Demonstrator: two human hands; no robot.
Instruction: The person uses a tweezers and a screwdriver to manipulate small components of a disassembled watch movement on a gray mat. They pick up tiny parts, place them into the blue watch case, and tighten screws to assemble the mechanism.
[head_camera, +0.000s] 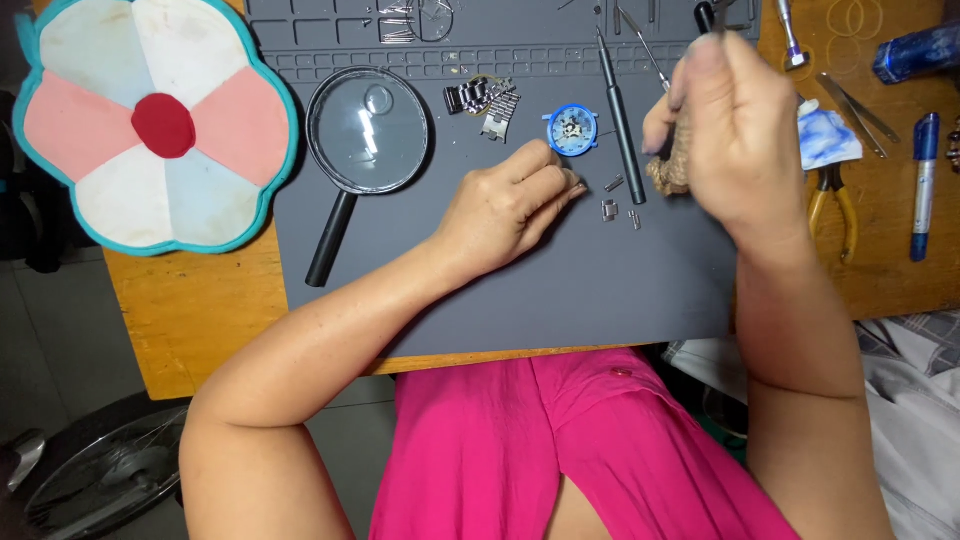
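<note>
My left hand (505, 205) rests on a grey work mat (520, 290), fingertips pinched together near a blue round watch holder (572, 130) with small parts in it; I cannot tell if it pinches anything. My right hand (735, 130) is raised over the mat's right side, closed on a brown wooden-handled tool (672, 170) with a dark tip showing above the fingers. Small metal links (610, 208) lie between the hands. A black screwdriver (620, 120) lies beside the holder. A metal watch band (485, 98) sits further back.
A black magnifying glass (365, 135) lies on the mat's left. A flower-shaped cushion (155, 125) sits on the wooden table (190, 310). Yellow-handled pliers (830, 205), tweezers (850, 105), a blue pen (922, 185) and a blue-white cloth (828, 135) lie at right.
</note>
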